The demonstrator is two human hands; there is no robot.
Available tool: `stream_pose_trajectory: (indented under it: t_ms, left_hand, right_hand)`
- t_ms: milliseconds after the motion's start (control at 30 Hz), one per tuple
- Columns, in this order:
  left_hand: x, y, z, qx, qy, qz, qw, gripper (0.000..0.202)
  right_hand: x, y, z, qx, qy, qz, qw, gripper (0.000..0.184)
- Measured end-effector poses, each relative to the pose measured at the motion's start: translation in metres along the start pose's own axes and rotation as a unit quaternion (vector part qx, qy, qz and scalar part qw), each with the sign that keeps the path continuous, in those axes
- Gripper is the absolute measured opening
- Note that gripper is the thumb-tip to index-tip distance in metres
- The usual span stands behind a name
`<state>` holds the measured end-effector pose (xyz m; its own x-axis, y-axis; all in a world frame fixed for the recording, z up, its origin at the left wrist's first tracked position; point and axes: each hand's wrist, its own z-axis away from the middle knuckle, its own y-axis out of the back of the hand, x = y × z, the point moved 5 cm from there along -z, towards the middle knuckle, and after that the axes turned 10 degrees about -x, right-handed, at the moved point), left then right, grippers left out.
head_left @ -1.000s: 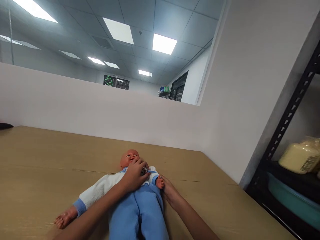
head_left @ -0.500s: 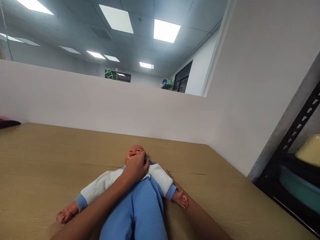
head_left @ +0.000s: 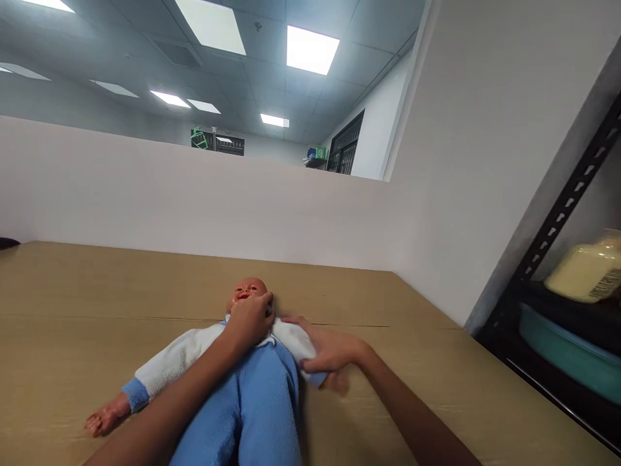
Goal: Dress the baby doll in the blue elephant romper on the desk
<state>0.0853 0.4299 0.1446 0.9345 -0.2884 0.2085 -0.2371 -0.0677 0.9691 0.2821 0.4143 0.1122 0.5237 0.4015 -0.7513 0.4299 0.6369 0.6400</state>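
A baby doll in a white top with blue cuffs and blue trousers lies on its back, head away from me, arms spread. My left hand is closed at the doll's neck, just under its chin, with the fingers curled at the collar; what exactly they pinch is partly hidden. My right hand lies over the doll's white sleeve on the right, thumb on the near side and fingers on the far side. Beyond that cuff, the doll's small hand is blurred.
The doll lies on a brown tabletop with a seam across it. A low white wall stands behind and a taller one on the right. At the far right, a black shelf holds a pale yellow pack and a teal basin.
My right hand has come out from behind the doll's shoulder and now lies over its sleeve. The left hand stays at the neck. The view has turned slightly right.
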Motion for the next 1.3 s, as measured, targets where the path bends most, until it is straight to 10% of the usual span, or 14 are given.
stream_pose_trajectory:
  t_ms: [167,567,800,1000,1300]
  left_hand:
    - [-0.004,0.006,0.007,0.01,0.001,0.005,1.0,0.021]
    - [-0.012,0.002,0.028,0.068,-0.085,0.141,0.984,0.039]
    - [-0.068,-0.013,0.101,0.116,-0.066,0.295,0.946,0.039]
    - [-0.083,-0.032,0.139,0.025,0.028,0.41,0.911,0.046]
    - [-0.08,-0.033,0.129,0.052,0.091,0.548,0.83,0.058]
  right_hand:
    - [0.008,0.039,0.031,0.053,-0.074,0.089,0.992,0.076]
    - [0.031,0.029,0.017,0.063,0.023,0.114,0.991,0.069]
    - [-0.022,0.002,0.023,0.15,0.075,0.221,0.961,0.038]
    - [-0.035,-0.048,0.015,0.221,0.073,0.117,0.966,0.022]
    - [0.011,-0.053,-0.013,0.235,0.085,-0.273,0.929,0.05]
